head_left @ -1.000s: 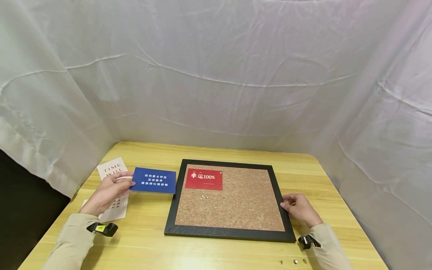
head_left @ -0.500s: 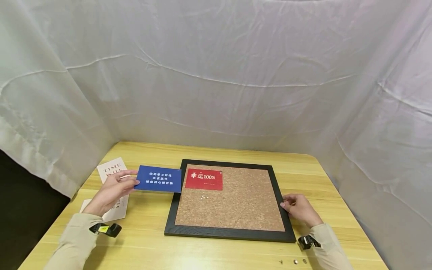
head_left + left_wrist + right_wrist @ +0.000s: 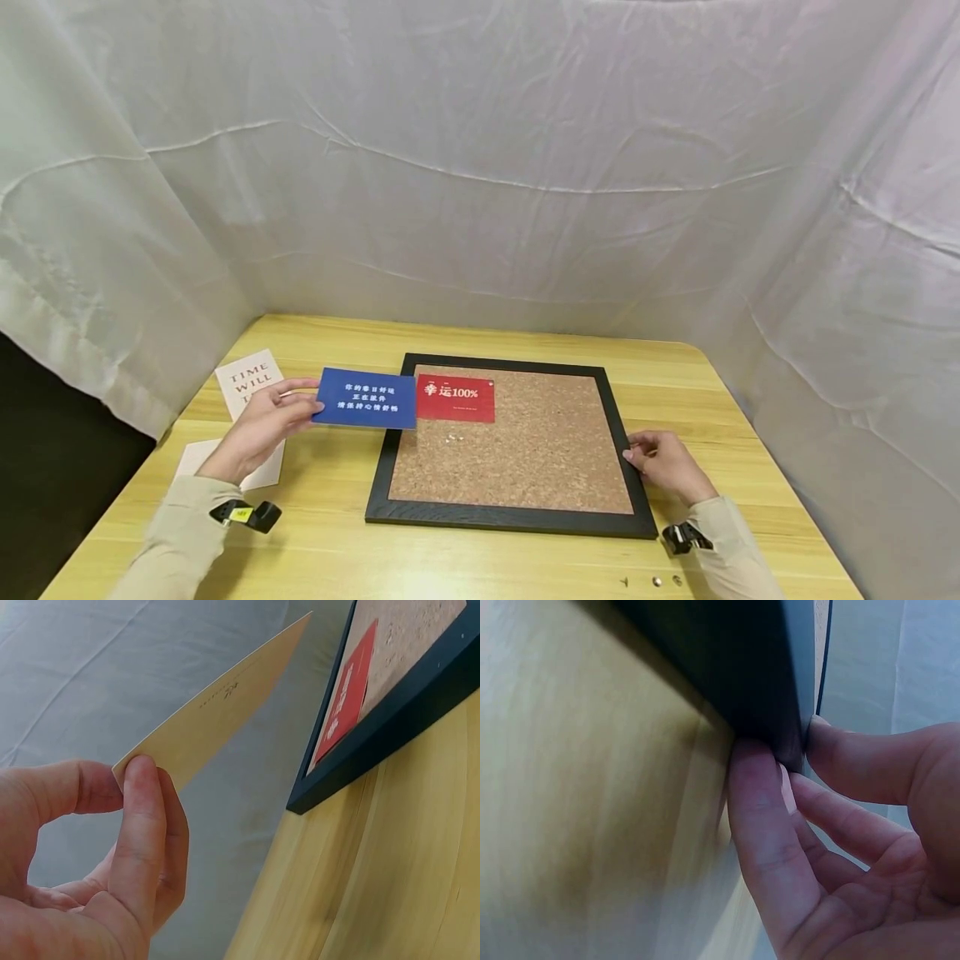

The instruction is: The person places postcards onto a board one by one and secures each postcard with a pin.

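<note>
My left hand (image 3: pixel 273 421) pinches a blue card (image 3: pixel 366 398) with white writing by its left edge, thumb on one side and fingers on the other. In the left wrist view the card's pale back (image 3: pixel 217 712) shows, raised above the table. Its right end overlaps the left frame bar of a black-framed cork board (image 3: pixel 525 467) and the edge of a red card (image 3: pixel 457 400) on that board. At the board's right side my right hand (image 3: pixel 666 467) grips the frame (image 3: pixel 757 682), thumb on the front face and fingertips at the outer edge.
Pale cards (image 3: pixel 251 375) with printed words lie on the wooden table (image 3: pixel 480 567) at the left, partly behind my left hand. Small clear pins (image 3: pixel 453 438) lie on the cork. Three thumbtacks (image 3: pixel 657 582) are near the front right. White cloth (image 3: pixel 480 208) hangs around the table.
My left hand has carried the blue card rightward, from beside the board to over its left frame bar and the red card's edge. My right hand has stayed at the frame.
</note>
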`<action>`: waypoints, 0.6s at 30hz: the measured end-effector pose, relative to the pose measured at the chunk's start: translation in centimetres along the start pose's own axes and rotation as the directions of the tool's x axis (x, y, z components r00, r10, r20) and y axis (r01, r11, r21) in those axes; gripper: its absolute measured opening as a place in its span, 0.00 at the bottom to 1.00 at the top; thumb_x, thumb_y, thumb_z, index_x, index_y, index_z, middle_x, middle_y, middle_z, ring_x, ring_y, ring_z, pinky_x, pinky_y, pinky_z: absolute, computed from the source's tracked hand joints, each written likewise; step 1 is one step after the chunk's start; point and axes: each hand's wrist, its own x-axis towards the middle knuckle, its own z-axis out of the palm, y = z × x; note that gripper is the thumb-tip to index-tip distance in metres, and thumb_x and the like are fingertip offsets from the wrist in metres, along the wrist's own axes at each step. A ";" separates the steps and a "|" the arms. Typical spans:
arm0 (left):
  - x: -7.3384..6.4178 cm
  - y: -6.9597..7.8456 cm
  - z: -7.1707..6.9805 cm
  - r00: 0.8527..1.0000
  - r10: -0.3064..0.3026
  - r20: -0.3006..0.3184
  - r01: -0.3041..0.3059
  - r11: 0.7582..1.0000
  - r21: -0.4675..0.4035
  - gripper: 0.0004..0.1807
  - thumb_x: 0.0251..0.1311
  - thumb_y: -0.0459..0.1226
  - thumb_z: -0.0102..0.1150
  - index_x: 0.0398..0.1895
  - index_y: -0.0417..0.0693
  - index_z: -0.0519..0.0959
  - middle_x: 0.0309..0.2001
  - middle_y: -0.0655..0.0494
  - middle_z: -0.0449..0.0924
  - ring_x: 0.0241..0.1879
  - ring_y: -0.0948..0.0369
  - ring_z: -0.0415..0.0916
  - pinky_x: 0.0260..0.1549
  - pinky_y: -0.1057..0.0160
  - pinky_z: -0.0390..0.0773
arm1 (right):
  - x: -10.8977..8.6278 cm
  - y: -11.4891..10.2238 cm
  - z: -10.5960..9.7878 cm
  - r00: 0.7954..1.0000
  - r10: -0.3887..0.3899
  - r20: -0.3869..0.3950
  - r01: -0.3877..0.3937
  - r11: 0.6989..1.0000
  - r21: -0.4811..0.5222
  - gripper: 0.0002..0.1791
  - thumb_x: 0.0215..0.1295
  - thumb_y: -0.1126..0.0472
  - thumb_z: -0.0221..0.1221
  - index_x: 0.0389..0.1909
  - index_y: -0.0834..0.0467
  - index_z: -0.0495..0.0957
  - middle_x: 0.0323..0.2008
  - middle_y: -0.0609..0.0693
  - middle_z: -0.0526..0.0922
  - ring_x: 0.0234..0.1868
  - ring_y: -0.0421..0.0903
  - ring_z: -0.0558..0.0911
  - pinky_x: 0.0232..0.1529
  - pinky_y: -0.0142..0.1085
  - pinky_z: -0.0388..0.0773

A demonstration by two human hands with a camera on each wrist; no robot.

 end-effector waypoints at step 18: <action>-0.3 -0.8 3.6 0.998 -0.060 0.006 0.059 0.997 0.052 0.29 0.66 0.30 0.62 0.68 0.31 0.67 0.38 0.65 0.85 0.38 0.68 0.85 0.45 0.65 0.86 | -0.1 0.0 0.0 1.000 -0.016 -0.001 0.016 1.000 0.006 0.17 0.72 0.69 0.60 0.57 0.75 0.77 0.38 0.59 0.83 0.36 0.46 0.81 0.32 0.35 0.83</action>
